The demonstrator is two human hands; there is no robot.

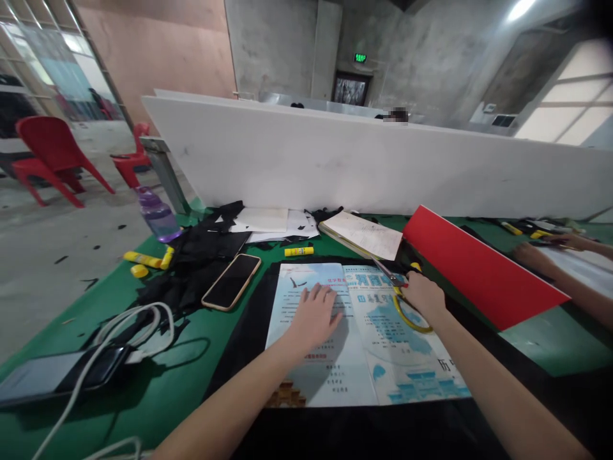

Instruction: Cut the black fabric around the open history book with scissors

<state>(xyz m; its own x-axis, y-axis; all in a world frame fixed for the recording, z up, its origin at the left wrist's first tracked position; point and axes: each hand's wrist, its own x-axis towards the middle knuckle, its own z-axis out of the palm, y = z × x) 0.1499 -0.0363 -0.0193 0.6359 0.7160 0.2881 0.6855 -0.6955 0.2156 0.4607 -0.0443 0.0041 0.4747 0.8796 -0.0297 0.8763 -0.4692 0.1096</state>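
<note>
Open and flat, my left hand (316, 316) lies on the left page of a spread-out paper booklet (282, 345), with its palm down. It hides some of the words under it, and I cannot see my palm. My right hand (425, 297) is closed around the scissors (391, 277), up by the top right part of the booklet. The blades point away from me and to the left. A yellow loop of the handle sticks out below my hand, but my fingers hide the rest, so I can't tell which fingers are in the loops.

The booklet sits on a big black sheet (239, 358), and the sheet runs off the bottom of my view. My right arm covers part of the booklet's right side, so some big letters there are cut off.

Past the booklet are a yellow glue stick (299, 252) and a pad of paper (366, 236) with faint writing too small to read. A red board (479, 275) leans out on the right. Beyond it is another person's hand (531, 259), and it is too blurry to tell what it is doing. To my left, a phone (232, 282) lies on the green table (186, 370) beside black scraps (205, 246).
</note>
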